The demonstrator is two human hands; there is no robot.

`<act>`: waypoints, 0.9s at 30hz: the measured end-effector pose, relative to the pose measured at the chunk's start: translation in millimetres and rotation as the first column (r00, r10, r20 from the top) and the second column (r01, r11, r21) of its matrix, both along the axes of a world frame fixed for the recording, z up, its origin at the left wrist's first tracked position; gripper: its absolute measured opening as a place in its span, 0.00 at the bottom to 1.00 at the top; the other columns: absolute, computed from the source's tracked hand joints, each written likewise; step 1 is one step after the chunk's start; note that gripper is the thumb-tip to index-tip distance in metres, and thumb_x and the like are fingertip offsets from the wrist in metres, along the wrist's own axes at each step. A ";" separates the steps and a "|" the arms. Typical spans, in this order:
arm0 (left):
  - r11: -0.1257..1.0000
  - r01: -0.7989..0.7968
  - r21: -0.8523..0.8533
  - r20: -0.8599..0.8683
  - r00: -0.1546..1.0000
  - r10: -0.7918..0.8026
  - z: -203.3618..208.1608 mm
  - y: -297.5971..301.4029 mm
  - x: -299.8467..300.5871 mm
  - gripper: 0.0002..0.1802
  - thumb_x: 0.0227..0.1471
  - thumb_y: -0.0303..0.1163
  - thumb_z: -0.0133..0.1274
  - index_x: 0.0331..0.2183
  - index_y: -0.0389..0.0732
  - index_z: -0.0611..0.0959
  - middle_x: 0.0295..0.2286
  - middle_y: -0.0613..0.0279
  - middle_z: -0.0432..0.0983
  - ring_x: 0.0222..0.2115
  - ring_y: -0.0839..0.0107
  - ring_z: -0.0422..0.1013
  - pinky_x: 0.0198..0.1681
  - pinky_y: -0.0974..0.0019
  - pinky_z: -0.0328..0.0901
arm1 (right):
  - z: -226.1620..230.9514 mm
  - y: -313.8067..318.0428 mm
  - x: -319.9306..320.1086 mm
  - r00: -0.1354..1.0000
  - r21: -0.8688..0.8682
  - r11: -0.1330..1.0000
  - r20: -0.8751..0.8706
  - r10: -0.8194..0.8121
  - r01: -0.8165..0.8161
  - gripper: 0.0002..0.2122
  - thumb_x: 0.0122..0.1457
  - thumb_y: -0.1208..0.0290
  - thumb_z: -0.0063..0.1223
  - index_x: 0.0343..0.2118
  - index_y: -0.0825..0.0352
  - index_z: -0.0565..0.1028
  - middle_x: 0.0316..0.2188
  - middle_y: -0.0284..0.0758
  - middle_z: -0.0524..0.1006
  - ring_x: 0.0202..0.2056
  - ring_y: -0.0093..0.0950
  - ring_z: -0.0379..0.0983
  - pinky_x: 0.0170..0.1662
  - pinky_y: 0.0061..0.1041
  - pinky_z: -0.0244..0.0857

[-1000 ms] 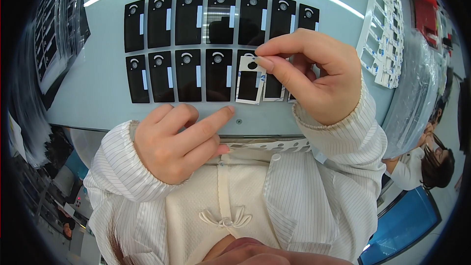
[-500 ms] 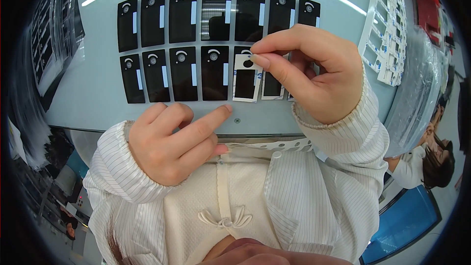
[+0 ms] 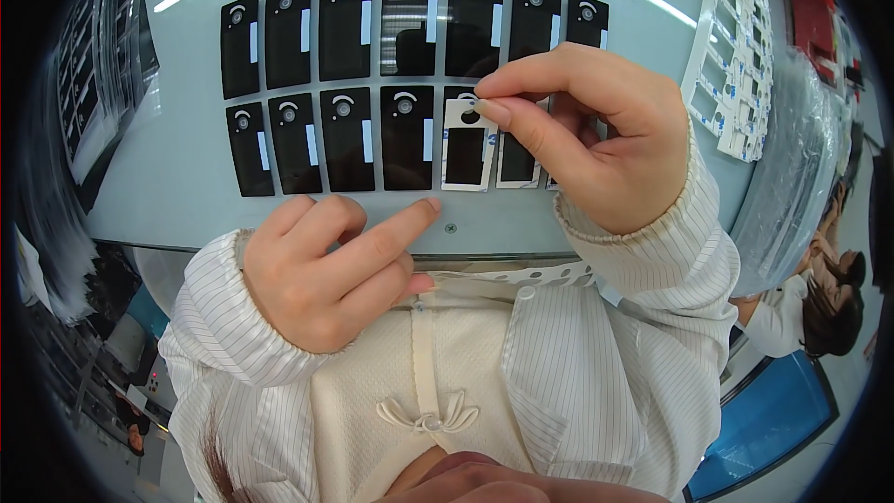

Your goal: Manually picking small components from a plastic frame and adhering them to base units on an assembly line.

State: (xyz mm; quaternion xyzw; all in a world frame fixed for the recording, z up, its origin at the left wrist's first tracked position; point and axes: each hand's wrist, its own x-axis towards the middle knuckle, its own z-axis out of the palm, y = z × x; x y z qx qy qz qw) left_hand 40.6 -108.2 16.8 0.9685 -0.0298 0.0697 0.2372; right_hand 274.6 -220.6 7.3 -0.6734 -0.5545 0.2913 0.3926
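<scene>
Pinching a blue-printed white frame (image 3: 453, 119) over a black panel (image 3: 466, 155), right fingers (image 3: 495, 112); left fingers (image 3: 386, 237) half-curled, hold unclear

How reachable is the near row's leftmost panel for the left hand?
Likely yes: the left hand looks empty and sits just below and right of that panel, with only table visible between. The right hand is off at the white frame.

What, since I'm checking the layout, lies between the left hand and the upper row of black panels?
The lower row of black panels, in the head view.
</scene>
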 end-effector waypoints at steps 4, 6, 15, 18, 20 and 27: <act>1.000 -0.002 0.004 -0.010 1.000 0.002 0.9 0.1 -1.2 0.15 0.33 0.37 0.68 0.20 0.42 0.78 0.42 0.60 0.82 0.23 0.69 0.63 0.27 0.70 0.62 | -0.9 0.9 -0.9 1.000 0.019 1.000 0.016 0.005 -0.005 0.05 0.55 0.80 0.63 0.35 0.68 0.83 0.26 0.28 0.80 0.18 0.10 0.63 0.20 0.11 0.52; 1.000 -0.006 0.005 -0.018 1.000 0.006 2.0 -0.3 -2.4 0.15 0.33 0.37 0.68 0.20 0.42 0.77 0.42 0.60 0.82 0.23 0.69 0.63 0.27 0.70 0.62 | -2.0 1.7 -1.6 1.000 0.034 0.999 0.026 0.011 -0.012 0.05 0.55 0.81 0.63 0.35 0.68 0.83 0.25 0.28 0.79 0.18 0.10 0.63 0.20 0.11 0.52; 1.000 -0.009 -0.005 -0.019 1.000 0.008 1.1 -2.1 -3.4 0.15 0.33 0.36 0.67 0.21 0.42 0.77 0.43 0.59 0.82 0.24 0.68 0.63 0.27 0.69 0.62 | -2.7 1.3 -3.8 0.998 0.058 0.998 0.055 -0.001 -0.002 0.06 0.54 0.81 0.63 0.35 0.68 0.83 0.24 0.29 0.79 0.18 0.12 0.65 0.20 0.12 0.55; 1.000 -0.009 -0.004 -0.017 1.000 0.009 1.5 -2.8 -2.8 0.15 0.33 0.37 0.67 0.21 0.42 0.77 0.43 0.59 0.82 0.25 0.67 0.63 0.28 0.68 0.62 | -2.4 1.1 -3.4 0.998 0.056 0.998 0.057 -0.008 0.004 0.06 0.54 0.81 0.63 0.35 0.68 0.83 0.24 0.29 0.79 0.18 0.12 0.65 0.21 0.12 0.56; 1.000 -0.011 -0.003 -0.017 1.000 0.010 2.3 -3.1 -3.2 0.15 0.33 0.37 0.67 0.21 0.42 0.77 0.43 0.59 0.82 0.25 0.67 0.63 0.28 0.68 0.62 | -2.3 1.4 -3.5 0.998 0.057 0.998 0.056 -0.008 0.005 0.06 0.54 0.82 0.63 0.35 0.68 0.83 0.24 0.29 0.79 0.18 0.12 0.65 0.21 0.12 0.56; 0.999 0.011 0.045 0.009 1.000 -0.011 -0.5 -2.5 -1.1 0.16 0.37 0.39 0.65 0.19 0.41 0.75 0.46 0.58 0.81 0.27 0.65 0.65 0.28 0.67 0.62 | -0.6 1.8 -3.2 0.997 0.060 0.998 0.076 -0.009 0.004 0.06 0.54 0.81 0.63 0.35 0.68 0.83 0.25 0.29 0.79 0.17 0.12 0.66 0.21 0.12 0.56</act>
